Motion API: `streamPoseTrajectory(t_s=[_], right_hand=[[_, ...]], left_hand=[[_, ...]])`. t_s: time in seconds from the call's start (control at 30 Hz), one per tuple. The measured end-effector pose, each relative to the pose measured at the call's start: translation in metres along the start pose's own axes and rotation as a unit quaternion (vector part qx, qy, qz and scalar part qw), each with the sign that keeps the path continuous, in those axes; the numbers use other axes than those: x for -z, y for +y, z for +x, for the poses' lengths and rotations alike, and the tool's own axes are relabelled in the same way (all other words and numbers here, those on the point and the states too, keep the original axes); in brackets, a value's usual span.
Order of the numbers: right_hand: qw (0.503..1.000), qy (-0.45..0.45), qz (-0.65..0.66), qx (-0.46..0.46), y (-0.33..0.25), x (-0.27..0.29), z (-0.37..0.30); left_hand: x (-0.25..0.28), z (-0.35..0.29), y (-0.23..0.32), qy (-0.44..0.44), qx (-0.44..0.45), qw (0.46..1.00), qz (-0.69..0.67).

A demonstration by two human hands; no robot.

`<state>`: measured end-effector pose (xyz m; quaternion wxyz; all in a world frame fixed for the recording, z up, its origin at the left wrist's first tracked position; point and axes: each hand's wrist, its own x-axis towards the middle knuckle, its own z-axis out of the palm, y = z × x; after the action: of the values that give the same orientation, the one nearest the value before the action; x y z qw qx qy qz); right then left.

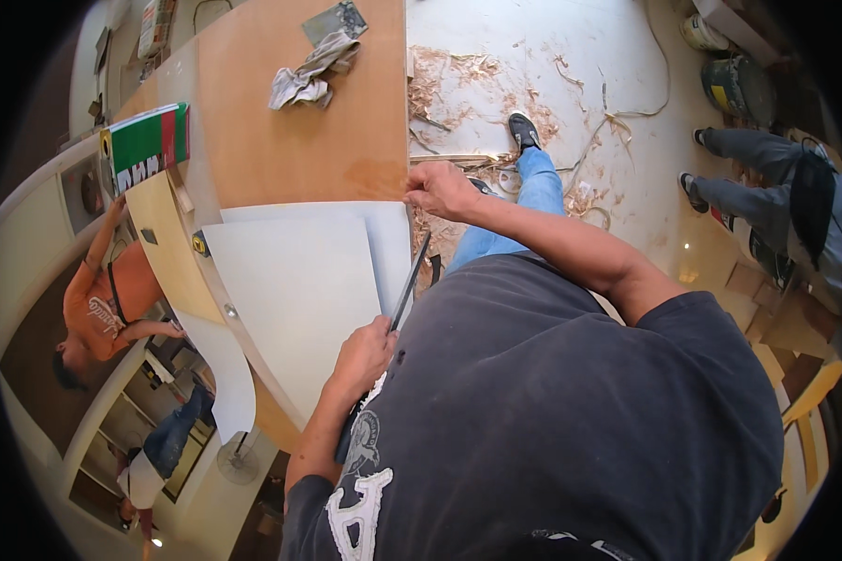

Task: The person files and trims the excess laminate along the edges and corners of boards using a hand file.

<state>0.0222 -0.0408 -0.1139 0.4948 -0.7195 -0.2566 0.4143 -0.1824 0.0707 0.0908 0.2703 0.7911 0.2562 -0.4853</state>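
Observation:
My left hand (365,353) is closed round the lower end of a long narrow dark metal bar (412,280), which looks like a flat file. The bar slants up along the table's side edge, close to my shirt. At that edge, by the corner of the white sheets, my right hand (442,192) has its fingers curled together; whatever they grip, if anything, is hidden. Two white sheets (295,299) lie overlapped on the wooden tabletop (281,164), the upper one turned at a slight angle.
A crumpled rag (313,73) lies on the tabletop. Across it, a person in orange (117,309) stands beside a curved pale panel (173,248) and a green box (150,140). Wood shavings (449,75) and a cord (660,103) litter the floor. Another person (767,178) stands at right near buckets (739,89).

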Motion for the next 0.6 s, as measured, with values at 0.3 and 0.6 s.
streamPoseTrajectory(t_s=[0.3,0.6], right_hand=[[1.000,-0.005,0.007,-0.016,-0.001,-0.012,-0.006],[0.968,0.134,-0.168,-0.129,0.084,-0.032,-0.022]], left_hand=[[-0.021,-0.005,-0.014,0.049,-0.021,0.997,-0.052],[-0.027,-0.005,-0.021,0.073,-0.035,0.996,-0.044]])
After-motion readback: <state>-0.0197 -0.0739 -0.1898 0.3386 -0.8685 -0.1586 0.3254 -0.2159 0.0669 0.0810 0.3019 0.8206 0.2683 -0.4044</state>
